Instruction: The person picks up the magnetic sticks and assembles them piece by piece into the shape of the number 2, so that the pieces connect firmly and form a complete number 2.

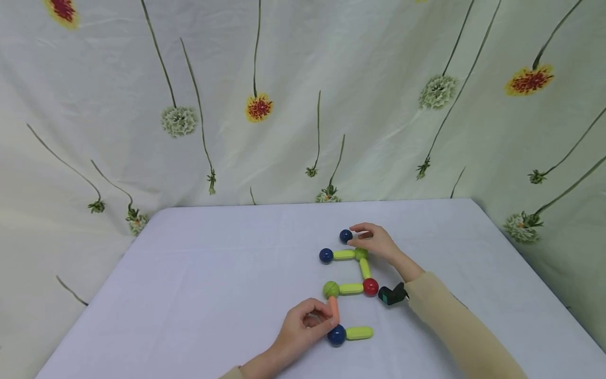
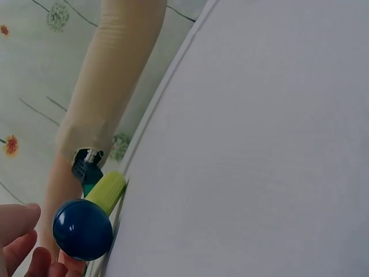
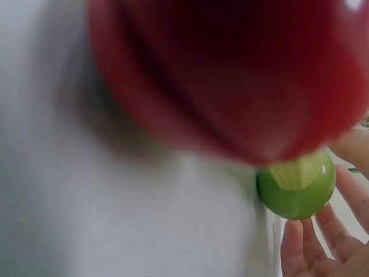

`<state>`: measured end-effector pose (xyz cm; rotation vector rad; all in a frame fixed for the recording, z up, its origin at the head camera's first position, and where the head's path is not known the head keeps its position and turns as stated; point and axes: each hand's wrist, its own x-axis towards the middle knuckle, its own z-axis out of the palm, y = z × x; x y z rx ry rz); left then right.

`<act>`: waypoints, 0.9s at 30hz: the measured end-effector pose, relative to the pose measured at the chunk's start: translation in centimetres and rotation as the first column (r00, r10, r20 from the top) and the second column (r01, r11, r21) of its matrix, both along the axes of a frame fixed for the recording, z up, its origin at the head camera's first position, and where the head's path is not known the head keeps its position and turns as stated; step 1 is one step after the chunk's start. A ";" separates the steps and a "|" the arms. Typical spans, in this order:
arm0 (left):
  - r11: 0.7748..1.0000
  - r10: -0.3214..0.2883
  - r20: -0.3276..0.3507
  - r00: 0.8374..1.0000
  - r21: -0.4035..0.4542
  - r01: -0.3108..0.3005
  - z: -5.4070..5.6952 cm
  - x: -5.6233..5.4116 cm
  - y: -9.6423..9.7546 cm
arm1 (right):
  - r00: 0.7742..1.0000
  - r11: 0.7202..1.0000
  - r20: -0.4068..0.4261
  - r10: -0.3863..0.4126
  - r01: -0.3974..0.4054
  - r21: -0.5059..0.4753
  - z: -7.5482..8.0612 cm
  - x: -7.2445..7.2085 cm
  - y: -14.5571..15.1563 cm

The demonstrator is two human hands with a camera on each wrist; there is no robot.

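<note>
My right hand (image 1: 376,242) is at the far end of a zigzag of balls and short rods, its thumb and index finger pinching a dark blue ball (image 1: 346,236). Just below that hand is a green ball (image 3: 296,187), joined by a lime rod (image 1: 344,255) to another blue ball (image 1: 326,256). My left hand (image 1: 305,326) lies by the near end with fingers loosely curled. Its fingertips are right at the orange rod (image 1: 334,309), beside a near blue ball (image 2: 83,229). In the right wrist view the pinched ball is hidden.
Between the hands lie a red ball (image 1: 371,287), more lime rods (image 1: 351,288) and a second green ball (image 1: 331,289). A black wrist camera (image 1: 392,295) hangs at the right sleeve. A flower-print curtain (image 1: 284,158) hangs behind the white table (image 1: 213,284).
</note>
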<state>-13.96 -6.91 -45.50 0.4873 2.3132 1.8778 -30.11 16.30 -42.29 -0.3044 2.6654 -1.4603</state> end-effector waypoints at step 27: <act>0.994 -0.107 -0.045 0.993 -0.019 0.106 -0.3 0.4 -0.2 | 0.997 0.993 -0.057 -0.058 0.064 0.100 -2.0 -1.2 -1.0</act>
